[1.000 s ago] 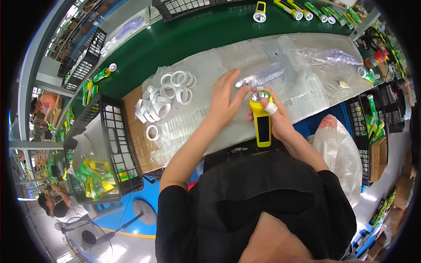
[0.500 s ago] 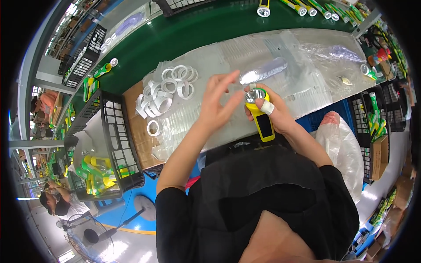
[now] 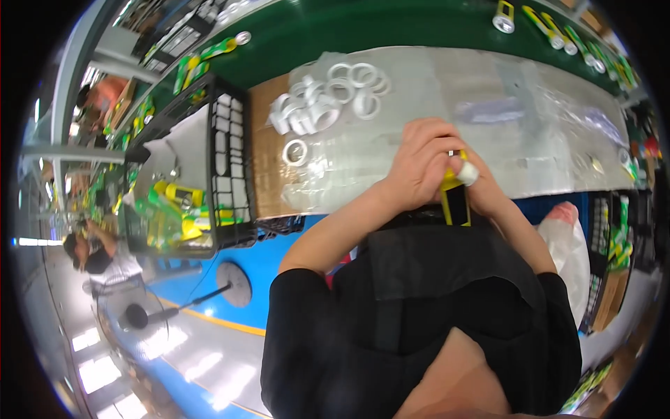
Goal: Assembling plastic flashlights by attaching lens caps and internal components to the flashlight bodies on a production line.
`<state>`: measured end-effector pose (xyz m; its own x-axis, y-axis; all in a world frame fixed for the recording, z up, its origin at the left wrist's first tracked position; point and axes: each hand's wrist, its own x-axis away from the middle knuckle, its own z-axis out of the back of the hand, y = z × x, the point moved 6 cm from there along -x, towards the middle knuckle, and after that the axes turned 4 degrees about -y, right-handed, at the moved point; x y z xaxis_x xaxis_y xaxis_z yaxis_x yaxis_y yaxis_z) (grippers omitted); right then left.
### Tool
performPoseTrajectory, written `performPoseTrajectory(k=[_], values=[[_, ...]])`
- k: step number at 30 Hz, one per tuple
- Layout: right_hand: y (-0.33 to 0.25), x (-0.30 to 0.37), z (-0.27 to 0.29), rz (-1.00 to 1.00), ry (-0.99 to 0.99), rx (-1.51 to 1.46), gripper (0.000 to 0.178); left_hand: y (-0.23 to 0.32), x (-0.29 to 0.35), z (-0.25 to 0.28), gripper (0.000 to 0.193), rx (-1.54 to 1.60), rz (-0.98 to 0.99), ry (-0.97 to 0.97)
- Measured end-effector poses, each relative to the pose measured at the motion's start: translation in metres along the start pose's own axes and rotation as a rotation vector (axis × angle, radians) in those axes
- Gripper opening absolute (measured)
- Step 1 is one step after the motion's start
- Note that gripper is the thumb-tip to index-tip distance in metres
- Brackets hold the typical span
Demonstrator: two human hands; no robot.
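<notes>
A yellow flashlight (image 3: pixel 457 202) with a black panel points its head away from me, close to my body. My right hand (image 3: pixel 483 190) grips it, white tape wrapped round the thumb. Over the flashlight's head my left hand (image 3: pixel 421 166) is closed, hiding the lens end; whether it also holds a small part I cannot make out. White rings (image 3: pixel 324 112) lie heaped on clear plastic, left of my hands. One separate white ring (image 3: pixel 294 152) sits nearer on the brown cardboard. Beyond my hands lies a clear plastic sleeve (image 3: pixel 490 110) on the covered table.
A black crate (image 3: pixel 234 164) holding yellow-green flashlights (image 3: pixel 183 209) stands at the left. Along the far side runs a green conveyor belt (image 3: pixel 412 31) carrying more flashlights (image 3: pixel 551 31). A white sack (image 3: pixel 565 241) is at my right. A person (image 3: pixel 105 251) and a fan (image 3: pixel 136 316) are farther left.
My left hand, open and apart half a second ago, has closed over the flashlight's head. The view has shifted, so the table and crate appear farther right.
</notes>
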<state>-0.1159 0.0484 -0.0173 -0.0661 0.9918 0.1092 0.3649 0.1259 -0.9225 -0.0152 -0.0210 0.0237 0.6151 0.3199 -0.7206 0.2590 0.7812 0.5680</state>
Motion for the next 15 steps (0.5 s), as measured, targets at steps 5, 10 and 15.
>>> performPoseTrajectory(k=[5,10,15], values=[[0.000,-0.023,-0.006,0.036,0.010,-0.085,0.049,0.001,-0.005,0.017,0.032,-0.108,0.012,0.002],[0.004,-0.032,-0.001,0.196,-0.123,0.330,0.055,0.018,0.001,0.037,0.035,-0.268,0.019,-0.024],[-0.012,-0.026,-0.014,0.052,-0.209,0.141,0.069,0.021,0.002,0.041,0.040,-0.137,0.022,-0.044]])
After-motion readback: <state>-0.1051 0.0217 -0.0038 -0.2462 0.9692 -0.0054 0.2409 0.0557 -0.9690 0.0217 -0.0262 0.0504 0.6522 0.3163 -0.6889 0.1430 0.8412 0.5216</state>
